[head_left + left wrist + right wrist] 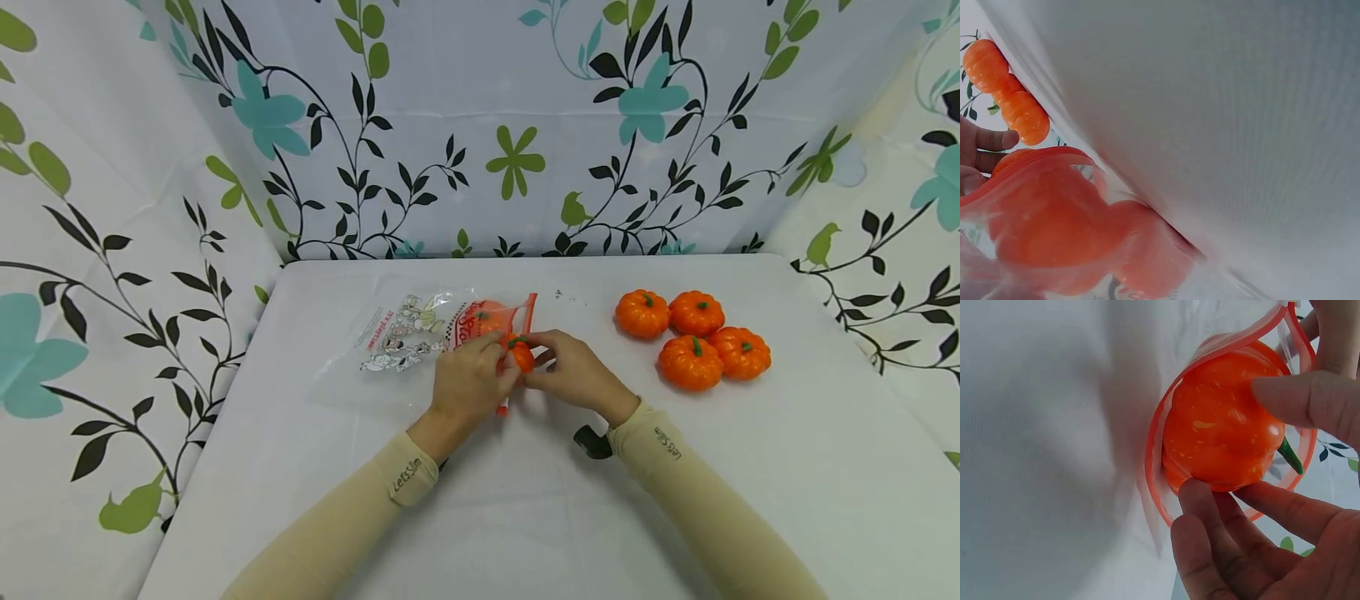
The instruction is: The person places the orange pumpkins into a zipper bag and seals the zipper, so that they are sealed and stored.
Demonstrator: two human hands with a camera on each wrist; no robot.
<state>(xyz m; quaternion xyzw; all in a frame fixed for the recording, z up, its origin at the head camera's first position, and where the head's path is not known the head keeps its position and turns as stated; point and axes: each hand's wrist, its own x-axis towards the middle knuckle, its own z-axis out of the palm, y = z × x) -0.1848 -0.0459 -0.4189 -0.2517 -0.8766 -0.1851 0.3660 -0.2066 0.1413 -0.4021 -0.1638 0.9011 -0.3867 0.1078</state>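
Note:
A small orange pumpkin (522,357) with a green stem sits at the mouth of a clear, red-edged plastic bag (405,333). My right hand (573,371) holds this pumpkin, its fingertips against the pumpkin's surface. The right wrist view shows the pumpkin (1222,425) inside the bag's red rim (1150,456), with fingers (1229,550) along one side. My left hand (472,375) grips the bag beside the opening and partly covers it. More orange pumpkins (1054,231) show through the plastic in the left wrist view; how many is unclear.
Several orange pumpkins (692,362) stand grouped on the white-covered table (555,517), right of the hands. A black object (592,442) shows by the right wrist. Behind the table hangs a leaf-patterned curtain (480,100).

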